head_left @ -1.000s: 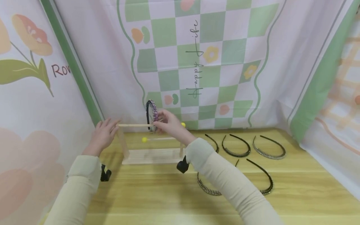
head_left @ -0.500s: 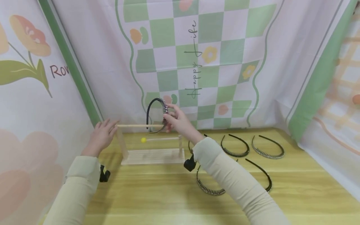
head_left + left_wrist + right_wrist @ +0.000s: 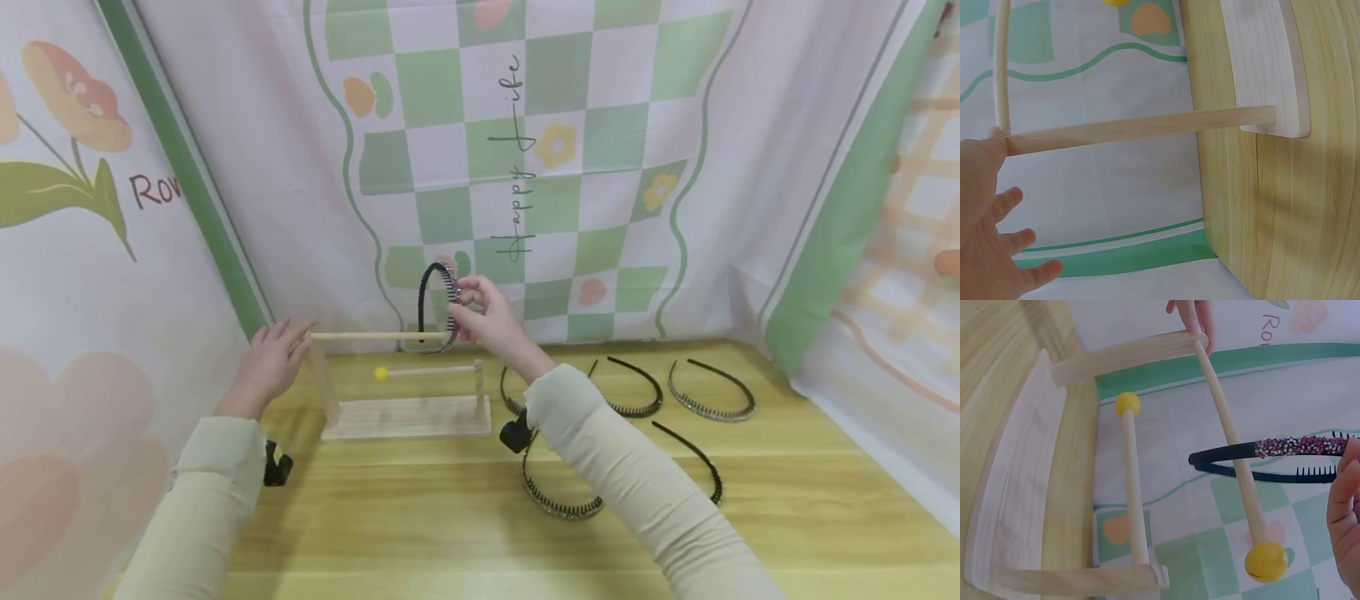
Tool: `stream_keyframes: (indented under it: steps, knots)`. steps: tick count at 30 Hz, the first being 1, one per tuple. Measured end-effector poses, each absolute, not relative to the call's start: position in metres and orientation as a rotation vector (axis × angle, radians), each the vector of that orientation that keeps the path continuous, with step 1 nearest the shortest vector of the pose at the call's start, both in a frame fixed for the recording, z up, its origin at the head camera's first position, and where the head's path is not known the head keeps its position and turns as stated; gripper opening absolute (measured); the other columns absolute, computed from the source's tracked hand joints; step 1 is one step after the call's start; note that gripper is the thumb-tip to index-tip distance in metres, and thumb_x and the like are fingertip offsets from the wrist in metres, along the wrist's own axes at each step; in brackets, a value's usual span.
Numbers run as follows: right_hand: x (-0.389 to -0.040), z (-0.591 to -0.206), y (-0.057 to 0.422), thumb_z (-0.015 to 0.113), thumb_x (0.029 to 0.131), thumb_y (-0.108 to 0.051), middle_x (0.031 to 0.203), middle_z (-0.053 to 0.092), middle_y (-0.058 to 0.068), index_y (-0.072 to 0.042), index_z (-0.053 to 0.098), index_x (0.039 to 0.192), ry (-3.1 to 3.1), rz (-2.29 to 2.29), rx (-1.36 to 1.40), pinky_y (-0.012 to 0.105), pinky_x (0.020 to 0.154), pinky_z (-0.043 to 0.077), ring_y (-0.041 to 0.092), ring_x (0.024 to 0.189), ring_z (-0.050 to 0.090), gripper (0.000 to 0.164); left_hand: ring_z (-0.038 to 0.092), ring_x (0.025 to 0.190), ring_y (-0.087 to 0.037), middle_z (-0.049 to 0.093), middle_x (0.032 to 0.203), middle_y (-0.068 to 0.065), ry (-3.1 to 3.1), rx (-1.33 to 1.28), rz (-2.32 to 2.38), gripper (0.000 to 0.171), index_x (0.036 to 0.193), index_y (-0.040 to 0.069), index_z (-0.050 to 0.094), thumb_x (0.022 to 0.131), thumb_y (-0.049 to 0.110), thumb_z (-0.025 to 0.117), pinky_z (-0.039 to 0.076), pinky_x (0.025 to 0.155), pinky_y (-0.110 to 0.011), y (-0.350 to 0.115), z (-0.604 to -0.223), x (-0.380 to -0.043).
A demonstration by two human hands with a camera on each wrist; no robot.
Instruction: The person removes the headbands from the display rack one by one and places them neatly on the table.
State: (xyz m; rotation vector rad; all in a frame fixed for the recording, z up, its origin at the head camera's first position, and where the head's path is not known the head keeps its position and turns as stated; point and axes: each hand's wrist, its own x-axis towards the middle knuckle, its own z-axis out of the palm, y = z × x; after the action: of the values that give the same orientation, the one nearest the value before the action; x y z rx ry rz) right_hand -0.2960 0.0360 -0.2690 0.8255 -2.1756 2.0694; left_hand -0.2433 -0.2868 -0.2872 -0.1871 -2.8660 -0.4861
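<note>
My right hand (image 3: 495, 329) pinches a black toothed headband (image 3: 1300, 447) with pink and silver sparkles along its band. The headband stands upright around the upper rod (image 3: 367, 336) of a pale wooden rack (image 3: 405, 423), near the rod's right end. In the right wrist view, that rod passes between the headband's two arms and ends in a yellow ball (image 3: 1266, 561). My left hand (image 3: 273, 367) touches the top of the rack's left post (image 3: 1122, 128), its fingers spread. Below, a shorter rod (image 3: 1134, 487) carries another yellow ball (image 3: 1127, 404) and nothing hangs on it.
Several headbands lie on the wooden table (image 3: 390, 533) to the right, among them a silvery one (image 3: 712, 412) and a black one (image 3: 705, 454). My right forearm (image 3: 622, 467) partly covers some. A patterned curtain (image 3: 555, 192) hangs behind the rack.
My right hand has moved the headband to the right along the upper rod, toward its end. The left hand stays on the rack's left post.
</note>
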Motion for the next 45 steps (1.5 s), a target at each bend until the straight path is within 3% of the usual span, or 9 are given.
stream_keyframes:
  steps: [6,15,19,36,45]
  knots:
    - [-0.299,-0.27,0.041,0.057,0.089,-0.002,0.086,0.055,0.01,-0.006,0.039,0.13,-2.142,2.073,0.87,0.022,0.048,0.045,0.014,0.056,0.051,0.044,0.009,0.128,-0.054,0.013,0.145,-0.032,-2.873,-0.182,-0.493,0.048,0.142,0.007,0.03,0.102,0.032,0.028,0.008,0.099,-0.068,-0.288,-0.288,-0.244]
    - [-0.299,-0.269,0.05,0.058,0.087,-0.002,0.111,0.048,0.015,-0.015,0.04,0.134,-2.204,2.038,0.858,0.024,0.051,0.048,0.016,0.059,0.053,0.052,0.008,0.128,-0.054,0.013,0.145,-0.032,-2.877,-0.188,-0.483,0.047,0.142,0.006,0.03,0.102,0.031,0.028,0.008,0.101,-0.067,-0.289,-0.289,-0.245]
    - [-0.299,-0.269,0.054,0.057,0.087,0.0,0.114,0.045,0.019,-0.011,0.042,0.133,-2.201,2.023,0.873,0.027,0.052,0.05,0.017,0.059,0.054,0.049,0.008,0.128,-0.054,0.011,0.146,-0.031,-2.883,-0.186,-0.483,0.047,0.143,0.007,0.029,0.102,0.031,0.028,0.007,0.1,-0.067,-0.289,-0.288,-0.245]
    - [-0.302,-0.268,0.074,0.063,0.086,-0.004,0.103,0.052,0.012,-0.004,0.052,0.12,-2.212,2.014,0.872,0.048,0.067,0.054,0.02,0.064,0.059,0.035,0.007,0.128,-0.054,0.01,0.146,-0.031,-2.886,-0.186,-0.494,0.048,0.143,0.007,0.028,0.102,0.032,0.027,0.007,0.101,-0.067,-0.288,-0.287,-0.244]
    - [-0.299,-0.265,0.093,0.061,0.088,-0.004,0.102,0.053,0.012,0.0,0.052,0.119,-2.201,1.996,0.833,0.037,0.062,0.056,0.017,0.061,0.06,0.033,0.007,0.128,-0.055,0.01,0.145,-0.032,-2.879,-0.192,-0.498,0.049,0.143,0.006,0.028,0.102,0.032,0.026,0.007,0.1,-0.067,-0.289,-0.289,-0.245]
